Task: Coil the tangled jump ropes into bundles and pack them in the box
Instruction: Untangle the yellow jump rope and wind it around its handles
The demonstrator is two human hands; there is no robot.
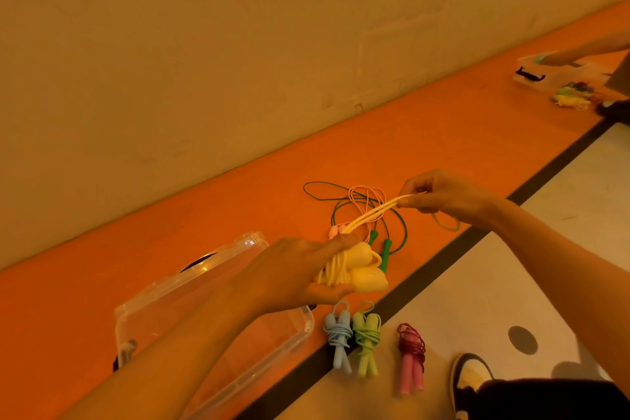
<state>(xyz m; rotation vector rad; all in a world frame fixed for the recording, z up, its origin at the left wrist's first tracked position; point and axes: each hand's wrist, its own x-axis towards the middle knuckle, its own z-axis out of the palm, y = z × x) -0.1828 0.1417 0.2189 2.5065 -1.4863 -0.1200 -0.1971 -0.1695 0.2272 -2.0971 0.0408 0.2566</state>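
My left hand [306, 273] grips the yellow jump rope [361, 269] by its two fat handles, with some cord wound round them. My right hand [439, 194] pinches the doubled end of the yellow cord and holds it taut up to the right. Beneath the cord, a green rope [385, 249] and a pink rope [366, 196] lie tangled on the orange floor. Three coiled bundles lie in a row near me: blue [337, 334], light green [366, 337] and pink with dark red cord [410, 358]. The clear plastic box [218, 327] stands open below my left forearm.
A beige wall runs along the orange strip. A black line [531, 187] separates orange from pale flooring. My shoe [467, 375] is at bottom right. Far right, another person's hand reaches over a second clear box [535, 75] beside a pile of ropes [572, 97].
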